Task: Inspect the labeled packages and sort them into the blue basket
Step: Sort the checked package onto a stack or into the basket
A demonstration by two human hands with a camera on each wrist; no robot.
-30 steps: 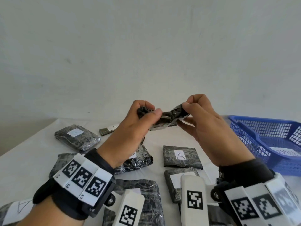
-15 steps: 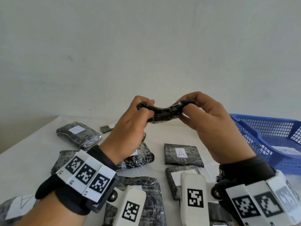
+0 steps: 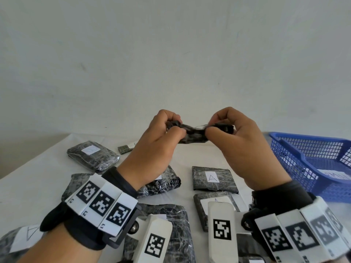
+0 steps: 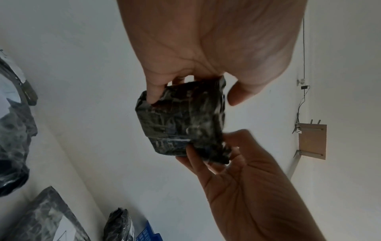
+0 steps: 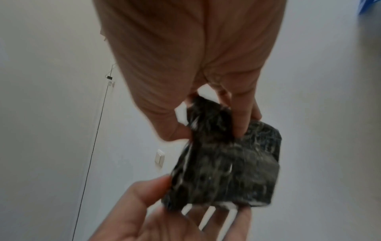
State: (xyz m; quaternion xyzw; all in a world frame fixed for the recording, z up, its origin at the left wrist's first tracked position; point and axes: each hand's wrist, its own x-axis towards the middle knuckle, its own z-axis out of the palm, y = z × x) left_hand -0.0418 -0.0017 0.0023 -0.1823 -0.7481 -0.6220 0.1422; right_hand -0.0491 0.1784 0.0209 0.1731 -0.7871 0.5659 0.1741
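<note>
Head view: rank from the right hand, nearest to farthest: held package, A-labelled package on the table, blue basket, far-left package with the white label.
1. Held package: pinched by the right hand and the left hand, above the table.
2. A-labelled package: on the table just below the right hand.
3. Blue basket: to its right.
4. Far-left package: beyond the left hand.

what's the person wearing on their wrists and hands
The hands, left and right, are bare. Each wrist carries a black strap: the left wristband and right wristband hold rows of white tiles printed with black square markers. A white marker block juts forward below each wrist.
</note>
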